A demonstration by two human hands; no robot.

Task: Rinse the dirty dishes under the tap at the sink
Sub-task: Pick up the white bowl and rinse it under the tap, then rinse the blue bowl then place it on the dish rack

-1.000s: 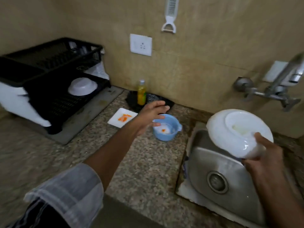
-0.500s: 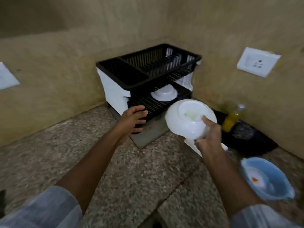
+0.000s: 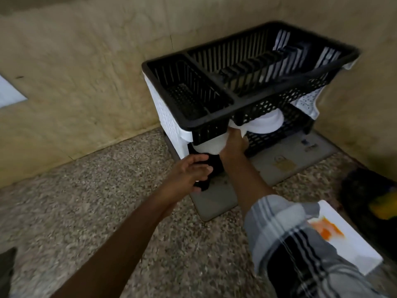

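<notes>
White bowl [image 3: 211, 145] sits at the front opening of the dish rack's lower tier, partly under the upper basket. Right hand [image 3: 234, 145] grips its near rim; fingers are hidden behind the bowl, so exact grip cannot be told. A second white bowl [image 3: 266, 123] lies deeper on the same tier, just beside the first. Left hand [image 3: 189, 173] is at the rack's front left leg, fingers loosely curled and spread, touching the black post. Black two-tier dish rack [image 3: 247, 82] stands on a grey drain tray [image 3: 285, 155] in the countertop's back corner. White square plate [image 3: 343, 237] with orange smear lies near the counter's right edge, beside the striped sleeve [image 3: 285, 237].
</notes>
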